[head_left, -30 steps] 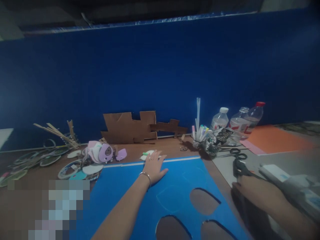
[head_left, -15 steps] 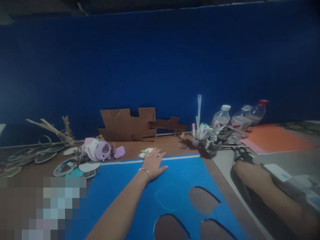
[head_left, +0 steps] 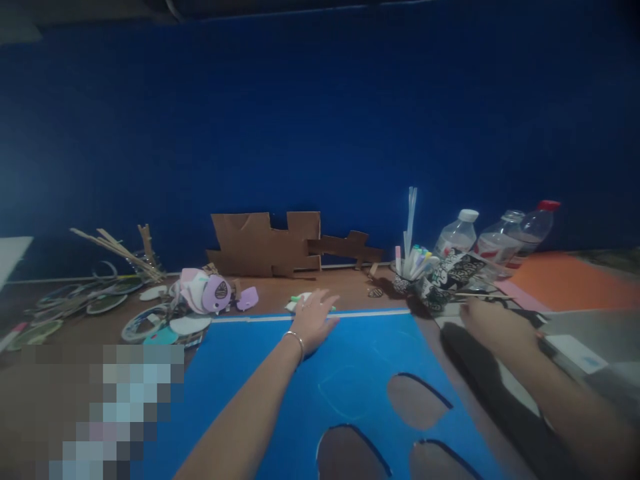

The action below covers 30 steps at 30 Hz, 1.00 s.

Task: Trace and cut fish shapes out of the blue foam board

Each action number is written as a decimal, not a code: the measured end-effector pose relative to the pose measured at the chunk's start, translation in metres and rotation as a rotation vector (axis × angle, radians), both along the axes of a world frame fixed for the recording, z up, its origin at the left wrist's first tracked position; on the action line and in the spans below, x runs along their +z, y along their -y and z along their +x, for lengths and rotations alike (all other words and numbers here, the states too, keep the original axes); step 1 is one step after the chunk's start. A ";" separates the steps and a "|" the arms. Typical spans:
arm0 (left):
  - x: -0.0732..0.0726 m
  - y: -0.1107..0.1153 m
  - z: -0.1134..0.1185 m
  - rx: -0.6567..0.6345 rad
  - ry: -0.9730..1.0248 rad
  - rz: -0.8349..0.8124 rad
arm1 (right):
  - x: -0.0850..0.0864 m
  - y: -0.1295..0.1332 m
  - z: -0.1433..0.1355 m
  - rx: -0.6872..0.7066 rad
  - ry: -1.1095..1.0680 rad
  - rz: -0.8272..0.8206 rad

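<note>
My left hand [head_left: 314, 321], with a bracelet at the wrist, rests with fingers stretched out at the far edge of a blue sheet [head_left: 240, 373]. Its fingertips lie over a small white piece [head_left: 291, 306] and a green stick-like item [head_left: 297, 298]. Rounded openings are cut in the sheet, and faint curved outlines are drawn on it. At the right, my right hand [head_left: 493, 327] is near the pen cup, above a grey surface. Its fingers are blurred and hidden, so what they hold does not show. A dark object [head_left: 531, 317] lies just behind it.
Markers stand in a patterned cup [head_left: 403, 283] beside a black-and-white packet [head_left: 453, 277]. Plastic bottles [head_left: 500, 243] and orange paper [head_left: 570, 283] are at the right. Cut cardboard [head_left: 250, 243] leans on the blue wall. A purple-and-white paper fish [head_left: 205, 291] and tape rolls [head_left: 145, 323] lie left.
The view has shifted, moving the scene slightly rightward. My right hand has moved left relative to the bottles and cup, away from black-handled scissors. My left hand stays at the sheet's edge.
</note>
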<state>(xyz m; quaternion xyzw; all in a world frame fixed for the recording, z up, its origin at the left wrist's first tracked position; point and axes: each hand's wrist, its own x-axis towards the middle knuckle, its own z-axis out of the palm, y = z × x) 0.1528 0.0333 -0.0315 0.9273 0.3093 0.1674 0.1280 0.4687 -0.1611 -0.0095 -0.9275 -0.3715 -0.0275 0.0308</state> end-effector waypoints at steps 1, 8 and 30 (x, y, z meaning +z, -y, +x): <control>0.002 -0.004 -0.003 0.060 0.114 -0.002 | 0.002 -0.004 -0.012 0.071 0.001 0.008; 0.008 -0.043 -0.040 0.411 0.755 -0.209 | -0.011 -0.044 -0.083 0.458 -0.124 0.192; -0.014 -0.064 -0.044 0.334 0.597 -0.115 | -0.016 -0.120 -0.062 0.518 -0.024 0.333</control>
